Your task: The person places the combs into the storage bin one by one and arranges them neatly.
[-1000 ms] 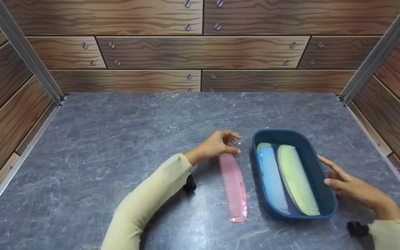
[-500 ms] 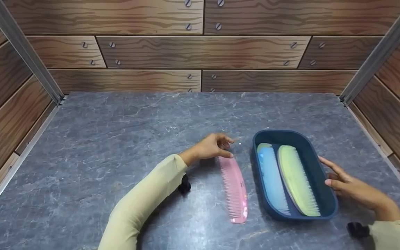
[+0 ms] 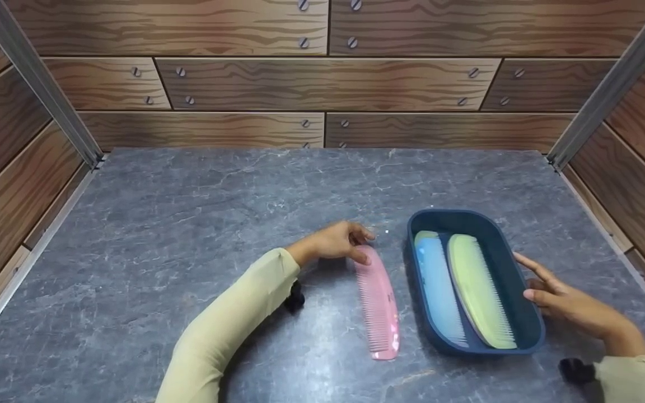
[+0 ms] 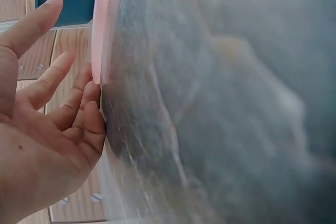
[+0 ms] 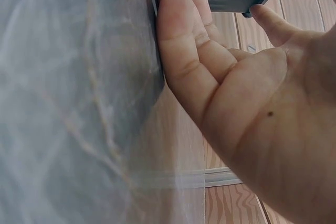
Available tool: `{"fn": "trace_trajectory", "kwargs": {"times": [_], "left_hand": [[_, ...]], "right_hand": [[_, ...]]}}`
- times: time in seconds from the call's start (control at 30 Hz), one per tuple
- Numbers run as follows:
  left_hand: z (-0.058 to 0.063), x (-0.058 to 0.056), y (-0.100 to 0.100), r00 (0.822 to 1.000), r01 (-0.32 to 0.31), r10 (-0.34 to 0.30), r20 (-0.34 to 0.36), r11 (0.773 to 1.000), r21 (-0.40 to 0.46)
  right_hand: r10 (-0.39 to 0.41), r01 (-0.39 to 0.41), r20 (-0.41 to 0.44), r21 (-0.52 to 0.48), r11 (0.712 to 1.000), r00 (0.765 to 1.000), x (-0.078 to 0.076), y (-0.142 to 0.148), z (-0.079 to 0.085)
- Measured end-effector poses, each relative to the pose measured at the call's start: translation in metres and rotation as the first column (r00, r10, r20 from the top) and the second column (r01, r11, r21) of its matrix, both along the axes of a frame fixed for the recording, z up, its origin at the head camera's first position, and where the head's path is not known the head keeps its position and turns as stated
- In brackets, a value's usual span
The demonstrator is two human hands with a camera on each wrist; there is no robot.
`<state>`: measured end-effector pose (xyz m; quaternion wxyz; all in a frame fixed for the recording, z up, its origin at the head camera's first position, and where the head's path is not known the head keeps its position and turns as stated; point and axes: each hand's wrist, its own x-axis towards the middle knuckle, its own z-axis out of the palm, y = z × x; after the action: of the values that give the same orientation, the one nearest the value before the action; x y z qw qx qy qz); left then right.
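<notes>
A pink comb [image 3: 378, 302] lies flat on the table, teeth toward the left. At its far end is my left hand [image 3: 336, 240], with the thumb over the comb in the head view. The left wrist view has the thumb [image 4: 44, 19] held apart from the comb, while the lower fingertips are right at its end. My right hand [image 3: 574, 302] rests against the right outer wall of a dark blue tray [image 3: 515, 285], thumb at the rim. Inside the tray are a light blue comb [image 3: 440, 291], with a greenish end showing beyond it, and a yellow-green comb [image 3: 479, 291].
The grey marbled table [image 3: 199, 212] is bounded by wood-patterned panels [image 3: 322, 84] at the back and sides. A metal post [image 3: 608, 84] stands in the back right corner, and another post [image 3: 37, 84] in the left one.
My left hand has drawn back slightly left and nearer, and its thumb has come down over the pink comb's far end. The right hand, tray and combs have not visibly moved.
</notes>
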<state>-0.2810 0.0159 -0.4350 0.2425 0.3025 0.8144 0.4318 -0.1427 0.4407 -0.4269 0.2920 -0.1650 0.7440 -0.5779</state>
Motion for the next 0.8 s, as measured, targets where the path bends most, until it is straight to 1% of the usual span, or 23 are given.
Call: {"fn": "trace_trajectory", "kwargs": {"times": [0.1, 0.2, 0.33, 0.47, 0.53, 0.7, 0.8], "left_hand": [[-0.0008, 0.0003, 0.0006, 1.0, 0.011, -0.01, 0.022, 1.0, -0.013], [0.0001, -0.0006, 0.0018, 0.999, 0.031, -0.029, 0.029, 0.998, -0.055], [0.0029, -0.0025, 0.003, 0.997, 0.075, -0.077, -0.006, 0.986, -0.148], [0.0043, -0.0044, 0.0031, 0.991, 0.11, -0.123, -0.048, 0.969, -0.219], [0.004, -0.0049, 0.0029, 0.99, 0.116, -0.132, -0.056, 0.967, -0.229], [0.0033, -0.005, 0.0029, 0.99, 0.114, -0.13, -0.058, 0.967, -0.227], [0.003, -0.0046, 0.0034, 0.988, 0.116, -0.135, -0.073, 0.967, -0.228]], "right_hand": [[0.021, -0.022, -0.008, -0.042, 0.999, 1.0, -0.0001, -0.0001, -0.0011], [0.019, -0.02, -0.013, -0.042, 0.999, 1.0, 0.0, 0.0, -0.0015], [0.008, -0.008, -0.006, -0.023, 1.0, 1.0, 0.0003, 0.0002, -0.0016], [0.023, -0.023, 0.001, -0.056, 0.998, 1.0, -0.0009, 0.0001, -0.0014], [0.019, -0.019, 0.002, -0.038, 0.999, 1.0, -0.0009, -0.0002, -0.0005], [-0.01, 0.011, -0.014, 0.073, 0.997, 1.0, -0.0002, -0.0001, 0.0019], [-0.012, 0.013, -0.021, 0.076, 0.997, 1.0, 0.0001, 0.0007, 0.0016]]}}
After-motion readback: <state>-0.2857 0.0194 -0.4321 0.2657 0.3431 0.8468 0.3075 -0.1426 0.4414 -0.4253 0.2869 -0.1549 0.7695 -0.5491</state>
